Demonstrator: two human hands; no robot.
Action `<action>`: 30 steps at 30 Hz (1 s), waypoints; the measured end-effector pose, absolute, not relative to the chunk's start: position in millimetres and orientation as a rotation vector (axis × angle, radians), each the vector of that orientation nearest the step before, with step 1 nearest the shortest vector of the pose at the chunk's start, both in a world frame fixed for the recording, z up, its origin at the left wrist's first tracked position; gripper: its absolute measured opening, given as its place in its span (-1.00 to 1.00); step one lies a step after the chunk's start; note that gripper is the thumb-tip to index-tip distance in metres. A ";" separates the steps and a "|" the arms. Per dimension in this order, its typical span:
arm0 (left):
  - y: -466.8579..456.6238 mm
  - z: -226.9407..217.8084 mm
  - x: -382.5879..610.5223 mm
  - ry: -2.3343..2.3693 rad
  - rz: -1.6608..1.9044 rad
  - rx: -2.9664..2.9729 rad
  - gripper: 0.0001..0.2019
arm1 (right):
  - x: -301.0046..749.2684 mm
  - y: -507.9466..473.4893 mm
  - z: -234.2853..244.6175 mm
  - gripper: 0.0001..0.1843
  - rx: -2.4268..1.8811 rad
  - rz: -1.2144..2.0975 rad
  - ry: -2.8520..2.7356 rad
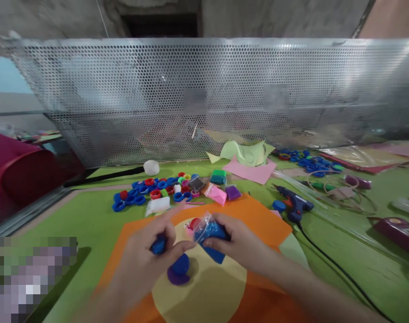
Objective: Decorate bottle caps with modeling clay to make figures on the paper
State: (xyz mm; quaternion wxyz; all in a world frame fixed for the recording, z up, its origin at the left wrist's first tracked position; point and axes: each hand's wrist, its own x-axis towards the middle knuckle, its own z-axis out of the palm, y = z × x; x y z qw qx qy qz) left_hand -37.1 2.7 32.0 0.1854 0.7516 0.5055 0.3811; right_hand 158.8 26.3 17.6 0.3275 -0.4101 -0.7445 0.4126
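Note:
A packet of blue modelling clay (213, 240) with crinkled clear wrapping is gripped by my right hand (238, 237), thumb in front. My left hand (150, 251) curls its lower fingers around a small blue clay lump (158, 244), while its index finger points up and its thumb reaches toward the packet's wrapper. Whether the thumb touches the wrapper I cannot tell. Below, a round blue piece (180, 264) rests on a purple piece (177, 277), both on a pale yellow paper circle (204, 296). A small red and pink piece (193, 223) lies behind the packet, partly covered.
Orange paper (261, 220) lies under the circle. Behind are blue bottle-cap rings (144, 189), a white clay packet (158, 205), a pink packet (216, 194) and a purple packet (233, 193). A corded glue gun (293, 202) lies right. A perforated metal panel (231, 67) stands behind.

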 end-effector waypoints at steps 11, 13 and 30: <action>3.5 34.3 -29.5 1.244 0.590 2.041 -0.67 | 161.9 23.7 20.1 -0.84 -1.046 1.055 -2.036; 3.8 35.6 -31.7 1.194 0.619 1.975 -0.65 | 163.1 26.1 21.0 -0.83 -1.009 1.073 -2.035; 1.5 31.1 -28.3 1.018 0.649 2.099 -0.69 | 161.2 20.8 19.4 -0.66 -0.851 1.296 -1.910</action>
